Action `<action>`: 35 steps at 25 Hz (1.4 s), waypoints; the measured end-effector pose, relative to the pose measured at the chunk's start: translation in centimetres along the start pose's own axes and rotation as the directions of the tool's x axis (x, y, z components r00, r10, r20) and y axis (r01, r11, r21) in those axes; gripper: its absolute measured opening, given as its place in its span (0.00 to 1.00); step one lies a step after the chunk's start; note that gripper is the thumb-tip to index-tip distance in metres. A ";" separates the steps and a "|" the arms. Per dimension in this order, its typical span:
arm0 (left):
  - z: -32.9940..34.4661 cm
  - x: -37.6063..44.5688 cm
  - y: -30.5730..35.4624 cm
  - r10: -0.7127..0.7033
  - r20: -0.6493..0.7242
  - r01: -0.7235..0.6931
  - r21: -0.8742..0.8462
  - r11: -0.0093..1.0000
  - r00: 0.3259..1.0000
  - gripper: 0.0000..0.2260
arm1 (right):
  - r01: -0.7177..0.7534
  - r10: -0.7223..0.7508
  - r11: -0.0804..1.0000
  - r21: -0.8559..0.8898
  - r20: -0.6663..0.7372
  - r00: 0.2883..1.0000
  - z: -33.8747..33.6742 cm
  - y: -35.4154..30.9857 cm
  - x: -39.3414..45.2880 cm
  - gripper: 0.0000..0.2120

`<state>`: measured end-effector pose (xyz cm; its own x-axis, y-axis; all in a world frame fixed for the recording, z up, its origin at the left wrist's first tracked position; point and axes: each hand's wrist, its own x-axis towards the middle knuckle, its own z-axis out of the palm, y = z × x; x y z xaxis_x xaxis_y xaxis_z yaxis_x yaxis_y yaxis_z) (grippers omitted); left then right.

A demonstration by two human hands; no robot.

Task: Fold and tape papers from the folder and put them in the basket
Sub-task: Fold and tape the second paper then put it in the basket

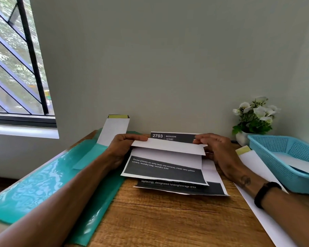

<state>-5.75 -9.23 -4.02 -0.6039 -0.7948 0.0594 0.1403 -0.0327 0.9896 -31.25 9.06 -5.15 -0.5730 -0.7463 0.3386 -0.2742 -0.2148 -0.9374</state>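
A printed sheet (165, 162) with dark bands lies mid-table, its top part folded over toward me. My left hand (122, 148) pinches the fold's left end and my right hand (215, 148) pinches its right end. A second printed sheet (213, 188) lies underneath. The teal folder (43, 184) lies open at the left. A blue mesh basket (282, 157) stands at the right with a white paper (300, 163) inside. A folded white paper with a yellowish tape end (115, 130) leans at the back. No tape roll is visible.
A long white folded paper with a yellowish end (257, 184) lies along the right, partly under my right forearm. A white-flowered plant in a pot (253, 118) stands at the back right corner. The wooden table (159, 220) meets the wall; a window is at the left.
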 end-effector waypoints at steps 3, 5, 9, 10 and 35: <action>0.0 0.0 0.0 -0.020 -0.014 0.019 -0.053 0.998 1.000 0.05 | -0.011 0.012 1.000 -0.029 0.065 0.998 -0.3 0.3 -0.3 0.20; -0.2 0.3 -0.2 -0.007 -0.040 0.004 -0.084 0.996 0.999 0.08 | -0.002 0.012 0.997 -0.079 0.125 0.992 -0.3 0.1 -0.5 0.26; -0.2 1.0 -0.3 0.005 -0.055 -0.012 -0.136 0.991 0.998 0.12 | 0.053 -0.046 0.997 -0.058 0.126 0.991 -0.4 -0.2 -0.9 0.23; -0.1 0.9 -0.2 -0.009 -0.045 0.004 -0.108 0.994 0.999 0.13 | 0.072 -0.067 0.996 -0.048 0.100 0.993 -0.5 -0.1 -0.9 0.21; 1.9 -1.5 2.9 0.024 0.149 0.053 -0.490 0.870 0.989 0.25 | 0.066 -0.054 0.995 0.073 -0.160 0.986 0.3 -2.7 -1.4 0.12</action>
<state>-5.97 -7.00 -1.01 -0.7104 -0.6964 0.1015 0.4745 -0.3675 0.7998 -29.49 10.48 -3.12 -0.6740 -0.6229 0.3971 -0.2547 -0.3086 -0.9164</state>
